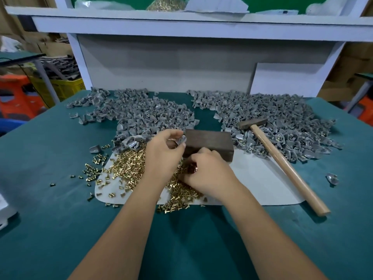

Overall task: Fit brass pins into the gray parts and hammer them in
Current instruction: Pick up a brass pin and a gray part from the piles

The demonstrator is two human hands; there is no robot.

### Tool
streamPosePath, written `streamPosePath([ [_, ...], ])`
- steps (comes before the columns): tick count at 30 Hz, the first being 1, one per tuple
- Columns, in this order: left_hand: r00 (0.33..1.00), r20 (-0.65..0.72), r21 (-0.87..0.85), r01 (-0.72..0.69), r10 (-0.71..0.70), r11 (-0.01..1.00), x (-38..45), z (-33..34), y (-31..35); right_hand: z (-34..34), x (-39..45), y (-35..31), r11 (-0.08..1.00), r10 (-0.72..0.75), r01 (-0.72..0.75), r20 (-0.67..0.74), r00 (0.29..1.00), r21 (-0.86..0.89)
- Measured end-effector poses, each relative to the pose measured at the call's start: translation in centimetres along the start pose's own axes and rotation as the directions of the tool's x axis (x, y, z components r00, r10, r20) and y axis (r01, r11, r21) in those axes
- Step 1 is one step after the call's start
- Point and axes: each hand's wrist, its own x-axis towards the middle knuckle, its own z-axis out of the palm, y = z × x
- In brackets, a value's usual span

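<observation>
Left hand (164, 153) pinches one gray part (181, 140) beside the dark block (210, 145), likely its anvil; right hand (205, 171) curls into the brass pins (129, 168) heaped on the worktop (50, 199), probably picking one; hammer (282, 160) parked right.

brass pins (123, 170) heaped beside gray parts (153, 114)

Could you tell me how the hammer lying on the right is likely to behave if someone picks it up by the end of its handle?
The hammer would probably feel head-heavy: a dark metal head sits on a long, pale wooden handle. The handle looks stiff and smooth, so it may slip slightly. Its head rests on the pile of gray parts, so lifting could scatter some.
</observation>
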Motion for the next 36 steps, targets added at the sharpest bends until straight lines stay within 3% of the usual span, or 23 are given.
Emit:
streamPosePath([
  [3,0.999,0.035,-0.005,-0.01,0.01,1.0,0.4,0.3,-0.2,0.5,-0.5,0.2,0.991,-0.078,0.087,-0.085,0.993,0.101],
  [12,0.997,0.081,-0.063,0.022,-0.017,0.998,0.4,0.6,-0.4,1.2,-1.0,0.4,0.953,-0.051,0.097,-0.163,0.985,0.288],
  [17,0.997,0.073,-0.032,-0.014,0.017,0.999,0.3,0.6,-0.5,1.3,-0.5,0.7,0.847,0.084,0.113,-0.34,0.937,0.52],
  [21,0.999,0.034,0.001,-0.028,0.028,1.0,0.9,1.6,0.5,1.0,-0.3,1.6,0.824,0.158,0.145,-0.468,0.869,0.547],
  [26,0.997,0.073,0.177,-0.03,0.017,0.984,2.4,3.6,0.9,0.6,0.1,2.6,0.777,0.274,0.11,-0.49,0.827,0.62],
  [31,0.997,0.076,0.239,-0.044,0.027,0.97,2.5,3.6,0.5,0.6,0.1,3.0,0.79,0.278,0.137,-0.548,0.789,0.597],
  [34,0.998,0.067,0.145,0.009,-0.019,0.989,2.4,2.6,0.7,0.1,0.3,2.9,0.816,0.308,0.096,-0.57,0.762,0.569],
  [36,0.996,0.054,0.066,0.074,-0.078,0.995,2.5,1.9,0.6,-0.5,1.0,3.1,0.776,0.411,0.051,-0.566,0.714,0.628],
])
